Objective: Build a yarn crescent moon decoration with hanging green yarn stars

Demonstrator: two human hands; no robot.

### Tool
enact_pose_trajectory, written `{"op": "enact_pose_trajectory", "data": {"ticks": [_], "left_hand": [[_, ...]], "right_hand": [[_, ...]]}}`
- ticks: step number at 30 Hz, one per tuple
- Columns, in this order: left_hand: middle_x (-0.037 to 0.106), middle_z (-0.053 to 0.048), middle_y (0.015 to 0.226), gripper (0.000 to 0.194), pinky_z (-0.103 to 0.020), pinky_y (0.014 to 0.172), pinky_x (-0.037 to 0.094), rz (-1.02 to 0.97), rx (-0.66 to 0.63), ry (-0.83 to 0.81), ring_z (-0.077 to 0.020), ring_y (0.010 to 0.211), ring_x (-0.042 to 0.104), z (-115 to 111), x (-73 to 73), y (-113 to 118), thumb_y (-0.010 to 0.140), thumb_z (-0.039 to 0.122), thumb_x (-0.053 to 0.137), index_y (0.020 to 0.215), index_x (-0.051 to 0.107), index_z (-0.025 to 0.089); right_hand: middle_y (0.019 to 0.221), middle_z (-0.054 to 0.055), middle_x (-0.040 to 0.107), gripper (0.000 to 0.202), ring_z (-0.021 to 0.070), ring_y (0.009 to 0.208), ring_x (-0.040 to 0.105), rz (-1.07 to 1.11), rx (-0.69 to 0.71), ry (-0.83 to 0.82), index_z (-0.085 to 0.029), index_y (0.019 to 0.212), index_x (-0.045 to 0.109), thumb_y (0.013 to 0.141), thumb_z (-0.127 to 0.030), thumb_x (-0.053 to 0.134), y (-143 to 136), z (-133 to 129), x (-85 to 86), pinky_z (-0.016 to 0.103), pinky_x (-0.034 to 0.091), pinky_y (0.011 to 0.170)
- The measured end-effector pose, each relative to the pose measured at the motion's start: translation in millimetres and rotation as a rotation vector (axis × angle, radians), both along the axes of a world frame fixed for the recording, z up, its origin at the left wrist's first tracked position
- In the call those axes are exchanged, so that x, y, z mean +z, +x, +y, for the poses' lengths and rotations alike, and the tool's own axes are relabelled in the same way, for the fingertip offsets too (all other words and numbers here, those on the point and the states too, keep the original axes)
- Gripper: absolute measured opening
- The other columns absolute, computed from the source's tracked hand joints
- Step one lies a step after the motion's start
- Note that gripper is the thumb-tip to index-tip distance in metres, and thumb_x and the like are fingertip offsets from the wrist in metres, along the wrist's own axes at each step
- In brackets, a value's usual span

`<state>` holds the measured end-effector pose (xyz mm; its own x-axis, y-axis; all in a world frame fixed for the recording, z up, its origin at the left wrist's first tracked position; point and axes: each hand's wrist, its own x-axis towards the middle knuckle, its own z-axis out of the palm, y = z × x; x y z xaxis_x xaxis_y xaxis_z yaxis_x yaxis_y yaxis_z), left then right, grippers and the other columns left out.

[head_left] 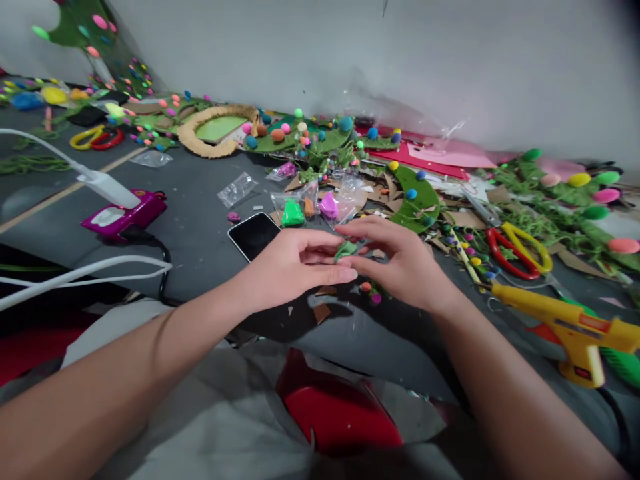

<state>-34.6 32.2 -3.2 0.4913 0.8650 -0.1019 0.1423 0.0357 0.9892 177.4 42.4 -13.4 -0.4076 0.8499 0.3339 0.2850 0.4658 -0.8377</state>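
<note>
A small green leaf-like piece (345, 251) is held up over the dark table, between my two hands. My left hand (293, 263) is closed on it, thumb below and fingers curled behind. On the other side, my right hand (393, 257) pinches its edge with thumb and bent fingers. What the piece is made of I cannot make out. Partly behind my left hand lies a phone (253, 235). Beyond my fingers are small bags holding green clay (293, 213) and purple clay (329, 205). Coloured pompoms (375, 298) show beneath my right hand.
A yellow glue gun (575, 327) and red-and-yellow scissors (517, 250) lie at right. At left are a magenta plug adapter (125, 217) and white cables (90, 273). Farther back sit a tan ring (193, 137), a green felt crescent (417, 200) with pompoms, and cardboard scraps (323, 312) lie nearer.
</note>
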Motion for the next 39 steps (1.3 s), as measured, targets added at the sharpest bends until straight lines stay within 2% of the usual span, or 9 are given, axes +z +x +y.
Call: {"op": "enact_pose_trajectory", "data": {"ticks": [5, 11, 16, 19, 24, 28, 31, 35, 39], "left_hand": [[0.072, 0.001, 0.068, 0.016, -0.017, 0.061, 0.053, 0.134, 0.063, 0.127, -0.0101, 0.066, 0.069, 0.2, 3.1, 2.0, 0.084, 0.029, 0.078, 0.078, 0.075, 0.015], [0.075, -0.003, 0.075, 0.021, -0.023, 0.068, 0.056, 0.142, 0.008, 0.032, -0.0144, 0.073, 0.072, -2.4, 3.0, 2.5, 0.086, 0.036, 0.075, 0.082, 0.075, 0.015], [0.077, -0.006, 0.098, 0.033, -0.031, 0.081, 0.060, 0.015, -0.018, -0.050, -0.0191, 0.090, 0.073, 0.1, -0.4, 1.0, 0.076, 0.037, 0.085, 0.100, 0.073, 0.016], [0.076, -0.004, 0.095, 0.031, -0.028, 0.079, 0.058, 0.033, -0.016, 0.003, -0.0171, 0.088, 0.072, 0.1, -0.4, 2.0, 0.079, 0.036, 0.083, 0.100, 0.074, 0.017], [0.077, -0.004, 0.082, 0.026, -0.027, 0.071, 0.057, 0.174, -0.024, 0.044, -0.0167, 0.078, 0.072, 1.0, 9.3, -1.4, 0.085, 0.040, 0.076, 0.095, 0.075, 0.016], [0.080, -0.007, 0.100, 0.037, -0.033, 0.085, 0.057, 0.410, 0.144, 0.242, -0.0207, 0.091, 0.073, 23.4, 20.0, -42.7, 0.081, 0.045, 0.077, 0.108, 0.075, 0.019], [0.075, -0.008, 0.118, 0.040, -0.037, 0.093, 0.053, 0.810, 0.355, 0.437, -0.0225, 0.102, 0.069, 48.2, 18.7, -95.4, 0.091, 0.038, 0.062, 0.125, 0.069, 0.018], [0.075, -0.005, 0.109, 0.050, -0.043, 0.091, 0.047, 0.998, 0.379, 0.426, -0.0284, 0.098, 0.064, 66.2, 6.2, -148.1, 0.083, 0.037, 0.071, 0.129, 0.069, 0.018], [0.075, 0.002, 0.103, 0.048, -0.039, 0.093, 0.044, 1.050, 0.316, 0.448, -0.0265, 0.101, 0.062, 67.4, -2.2, -158.8, 0.086, 0.047, 0.068, 0.131, 0.069, 0.029]], "right_hand": [[0.084, 0.002, 0.076, 0.012, 0.0159, 0.079, 0.069, -0.015, -0.104, -0.021, -0.020, 0.089, 0.079, 0.088, -0.030, 0.075, -6.9, -4.7, 2.0, 0.029, 0.053, 0.072], [0.084, 0.003, 0.077, 0.011, 0.0176, 0.078, 0.069, 0.024, -0.343, 0.050, -0.022, 0.086, 0.077, 0.087, -0.032, 0.075, 7.8, 4.2, 4.8, 0.031, 0.054, 0.070], [0.113, 0.005, 0.075, 0.031, 0.0223, 0.104, 0.069, 0.016, -0.112, 0.019, -0.025, 0.109, 0.077, 0.081, -0.037, 0.082, 10.0, 4.6, 2.8, 0.033, 0.056, 0.083], [0.113, 0.005, 0.075, 0.028, 0.0206, 0.103, 0.069, -0.057, 0.019, 0.001, -0.024, 0.112, 0.076, 0.087, -0.036, 0.077, 0.6, 0.0, -1.6, 0.032, 0.056, 0.083], [0.090, 0.004, 0.075, 0.014, 0.0174, 0.083, 0.068, -0.087, -0.135, 0.061, -0.022, 0.094, 0.076, 0.093, -0.034, 0.069, -4.3, -1.6, -1.1, 0.031, 0.054, 0.074], [0.087, 0.004, 0.073, 0.017, 0.0170, 0.075, 0.069, 0.201, -0.399, -0.011, -0.022, 0.099, 0.070, 0.092, -0.038, 0.069, 13.8, 8.9, 3.5, 0.032, 0.058, 0.068], [0.097, 0.005, 0.073, 0.021, 0.0176, 0.078, 0.071, 0.377, -0.361, -0.150, -0.026, 0.111, 0.068, 0.091, -0.033, 0.069, 26.4, 18.4, 1.2, 0.035, 0.060, 0.070], [0.085, 0.003, 0.068, 0.015, 0.0153, 0.069, 0.063, 0.428, -0.330, -0.316, -0.026, 0.104, 0.073, 0.090, -0.028, 0.066, 29.3, 25.6, -6.2, 0.032, 0.053, 0.062], [0.067, 0.001, 0.057, 0.021, 0.0138, 0.054, 0.049, 0.489, -0.399, -0.363, -0.025, 0.086, 0.072, 0.094, -0.042, 0.062, 26.4, 26.1, -9.0, 0.031, 0.034, 0.047]]}}
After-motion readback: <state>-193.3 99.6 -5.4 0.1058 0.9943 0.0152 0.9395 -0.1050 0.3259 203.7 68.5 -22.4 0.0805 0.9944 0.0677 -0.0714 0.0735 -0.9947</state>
